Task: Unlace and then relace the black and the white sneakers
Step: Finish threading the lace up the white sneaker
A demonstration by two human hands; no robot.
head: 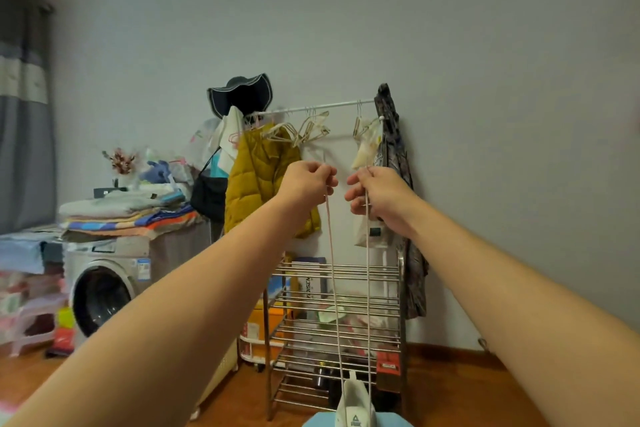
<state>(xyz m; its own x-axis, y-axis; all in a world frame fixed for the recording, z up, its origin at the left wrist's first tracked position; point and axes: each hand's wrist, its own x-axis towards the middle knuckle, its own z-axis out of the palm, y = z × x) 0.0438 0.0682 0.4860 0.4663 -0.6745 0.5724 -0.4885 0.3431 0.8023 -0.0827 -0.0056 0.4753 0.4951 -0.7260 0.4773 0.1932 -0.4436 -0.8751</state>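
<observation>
Both bare forearms fill the near part of the view, reaching up and away to where the left hand (310,180) and the right hand (379,198) are raised close together, each with its fingers curled round one end of a pale shoelace (333,263). The two strands drop almost straight down, drawn taut, to the white sneaker (355,406) at the bottom edge, which stands tongue-up on a light blue surface (391,421) of which only a sliver shows. With both ends held level and high like this, the lace looks threaded through the lowest eyelets at least and is being evened out, so my guess is that relacing of the white shoe is near its start; how many eyelets are filled cannot be told, as most of the shoe is cut off. No black sneaker shows, so its state is unknown. Behind the shoe stands a metal wire rack (332,322) with boxes on its shelves, and above it a clothes rail (311,108) with hangers, a mustard padded jacket (259,180) and a dark wide-brimmed hat (240,94). At far left a washing machine (104,291) carries folded towels, beside a grey curtain (24,114). The floor (450,388) is reddish wood, the wall plain grey.
</observation>
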